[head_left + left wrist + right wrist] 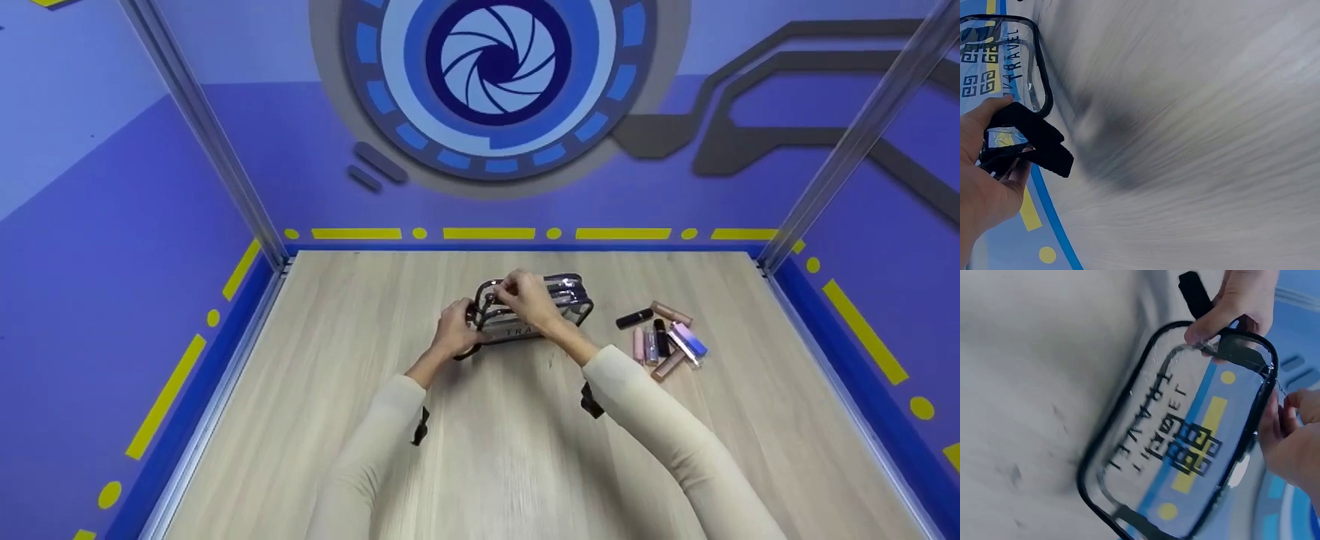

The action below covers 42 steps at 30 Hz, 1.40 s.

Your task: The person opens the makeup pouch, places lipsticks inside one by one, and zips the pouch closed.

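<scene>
A clear pouch (pixel 510 330) with black edging and the printed word TRAVEL stands on its base on the wooden table. My left hand (pixel 454 330) grips its left end, where a black strap (pixel 1039 138) passes between thumb and fingers. At the pouch's top left corner my right hand (pixel 531 298) pinches the zipper pull. In the right wrist view, a small metal pull (pixel 1282 387) shows by the right fingertips, along the black zipper edge. The pouch's see-through front (pixel 1134 439) shows the wall pattern behind it.
To the right lies a loose pile of cosmetics: a black tube (pixel 634 319), a brownish tube (pixel 672 313), a pink tube (pixel 638 345), a blue and purple box (pixel 688 340) and several others. Blue patterned walls (pixel 247 165) enclose the table (pixel 315 360) at the back and sides.
</scene>
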Each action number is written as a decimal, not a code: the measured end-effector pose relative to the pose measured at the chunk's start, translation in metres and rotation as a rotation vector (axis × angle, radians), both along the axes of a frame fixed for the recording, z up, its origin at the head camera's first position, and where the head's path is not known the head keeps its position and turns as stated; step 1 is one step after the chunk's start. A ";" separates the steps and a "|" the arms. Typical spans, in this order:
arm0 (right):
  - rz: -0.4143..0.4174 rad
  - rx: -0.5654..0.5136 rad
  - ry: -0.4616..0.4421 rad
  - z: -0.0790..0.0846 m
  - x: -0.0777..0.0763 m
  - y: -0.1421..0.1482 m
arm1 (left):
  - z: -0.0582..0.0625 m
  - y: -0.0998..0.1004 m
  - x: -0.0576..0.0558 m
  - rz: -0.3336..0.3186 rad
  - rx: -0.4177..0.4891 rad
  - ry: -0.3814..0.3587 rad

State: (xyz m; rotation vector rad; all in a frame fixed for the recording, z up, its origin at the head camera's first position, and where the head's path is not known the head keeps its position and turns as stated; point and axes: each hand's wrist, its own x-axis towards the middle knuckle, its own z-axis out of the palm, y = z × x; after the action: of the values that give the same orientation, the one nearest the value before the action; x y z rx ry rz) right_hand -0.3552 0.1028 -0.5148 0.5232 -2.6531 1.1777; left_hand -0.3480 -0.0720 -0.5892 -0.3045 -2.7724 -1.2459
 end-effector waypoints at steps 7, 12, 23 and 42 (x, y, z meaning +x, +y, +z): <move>0.027 0.249 0.108 -0.002 0.002 0.002 | -0.002 0.001 -0.001 -0.010 -0.005 0.032; 0.044 0.235 0.129 -0.010 0.000 0.002 | -0.003 0.001 0.001 0.012 -0.073 0.072; 0.091 0.326 0.077 -0.016 -0.005 0.000 | 0.002 -0.002 0.005 0.050 -0.231 0.231; 0.080 0.159 -0.002 -0.011 -0.017 0.007 | 0.015 0.001 0.002 0.055 -0.198 0.119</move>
State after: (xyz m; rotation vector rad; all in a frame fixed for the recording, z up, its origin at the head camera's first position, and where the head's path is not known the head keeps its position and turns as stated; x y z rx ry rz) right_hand -0.3719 0.1097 -0.5261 0.6612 -2.7654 0.9928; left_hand -0.3464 -0.0708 -0.5746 -0.3027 -2.7840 -0.9106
